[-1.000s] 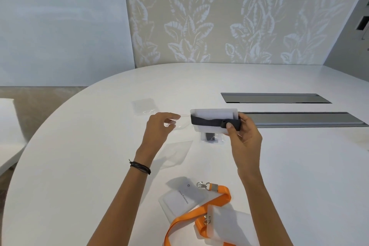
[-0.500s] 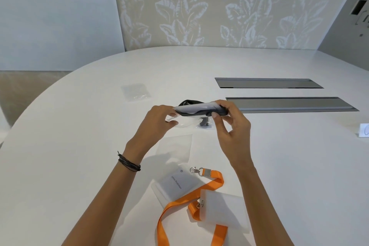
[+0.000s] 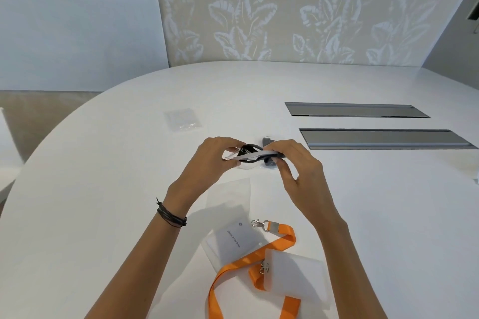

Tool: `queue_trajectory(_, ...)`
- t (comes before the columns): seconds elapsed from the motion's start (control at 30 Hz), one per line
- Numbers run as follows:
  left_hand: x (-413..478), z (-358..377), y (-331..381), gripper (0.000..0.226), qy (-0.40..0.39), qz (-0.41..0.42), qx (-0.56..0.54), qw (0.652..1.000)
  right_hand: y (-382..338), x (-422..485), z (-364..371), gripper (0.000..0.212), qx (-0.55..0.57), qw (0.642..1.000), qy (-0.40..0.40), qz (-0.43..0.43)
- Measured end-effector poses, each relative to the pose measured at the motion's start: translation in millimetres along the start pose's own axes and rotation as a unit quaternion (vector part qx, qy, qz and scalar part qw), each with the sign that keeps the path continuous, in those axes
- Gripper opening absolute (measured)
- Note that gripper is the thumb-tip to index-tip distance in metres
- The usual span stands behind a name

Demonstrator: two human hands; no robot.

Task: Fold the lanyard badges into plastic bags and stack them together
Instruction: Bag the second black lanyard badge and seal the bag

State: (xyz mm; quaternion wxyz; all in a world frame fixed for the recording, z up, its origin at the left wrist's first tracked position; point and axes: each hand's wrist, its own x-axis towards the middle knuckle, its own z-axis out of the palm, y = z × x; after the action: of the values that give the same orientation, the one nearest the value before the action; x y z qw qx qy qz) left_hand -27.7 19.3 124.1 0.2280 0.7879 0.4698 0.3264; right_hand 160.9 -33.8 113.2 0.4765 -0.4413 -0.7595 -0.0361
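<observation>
Above the white table (image 3: 103, 189) our left hand (image 3: 215, 159) pinches a clear plastic bag (image 3: 229, 156); our right hand (image 3: 298, 163) pinches the black-lanyard badge (image 3: 256, 155) at its mouth; orange lanyard (image 3: 259, 259) and name card (image 3: 233, 238) lie nearer us; a spare bag (image 3: 182, 119) lies beyond.

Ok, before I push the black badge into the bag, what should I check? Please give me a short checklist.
1. Right hand holds the badge firmly: ok.
2. Left hand pinches the clear bag at the badge's left end: ok.
3. Bag mouth open wide enough: cannot tell; the plastic is clear and fingers partly cover it.
4. Black strap wrapped flat on the badge: not ok; a loop bulges off the card near the left end.
5. Spare bag ready on the table for the orange lanyard: ok.
</observation>
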Motion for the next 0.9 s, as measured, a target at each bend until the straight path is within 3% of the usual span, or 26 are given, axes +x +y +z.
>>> queue_trajectory(0.5, -4.4, 8.1, 12.5, 0.034, -0.008, 0.029, -0.026, 0.999, -7.7, 2.4, -7.6, 0.027, -0.073, 0.996, -0.058, -0.017)
queue_trajectory(0.9, -7.8, 16.8, 24.6, 0.032, -0.015, 0.04, -0.077, 0.996, 1.3, -2.5, 0.9, 0.027, -0.1, 0.994, -0.046, -0.006)
